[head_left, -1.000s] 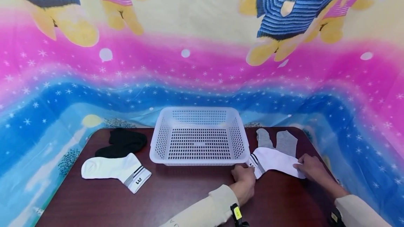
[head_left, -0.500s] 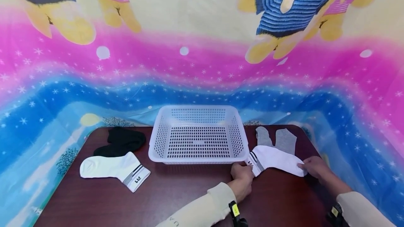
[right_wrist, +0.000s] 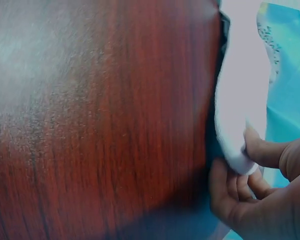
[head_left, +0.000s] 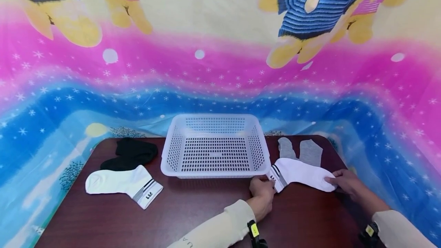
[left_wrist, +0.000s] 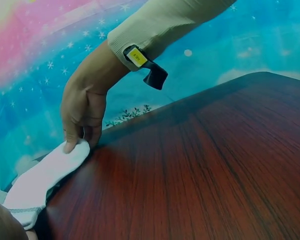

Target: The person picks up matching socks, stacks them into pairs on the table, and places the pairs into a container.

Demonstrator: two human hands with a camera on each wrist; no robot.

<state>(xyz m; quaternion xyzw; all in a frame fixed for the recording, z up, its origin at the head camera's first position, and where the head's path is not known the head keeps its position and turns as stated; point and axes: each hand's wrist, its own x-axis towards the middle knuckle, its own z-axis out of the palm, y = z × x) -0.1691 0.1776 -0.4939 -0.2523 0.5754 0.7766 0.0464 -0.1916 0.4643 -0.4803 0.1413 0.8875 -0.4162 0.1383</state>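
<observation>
Head, counts: one basket [head_left: 216, 174], one black sock [head_left: 138, 151], two grey sock ends [head_left: 311, 152], one loose white sock [head_left: 108, 183], one gripped white sock [head_left: 299, 173] on the table [head_left: 193, 217].
Head, right hand [head_left: 346, 182]: slightly farther right than a second ago.
Head, left hand [head_left: 262, 194]: pinches the cuff near the basket.
Left wrist, toe: right thumb clamped on it.
Right wrist, toe: between thumb and fingers.

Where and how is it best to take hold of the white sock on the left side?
Probably by the striped cuff, pinched from the near side: the white sock lies flat, its cuff angles toward the person, and the black fabric lies beyond its far edge.
</observation>
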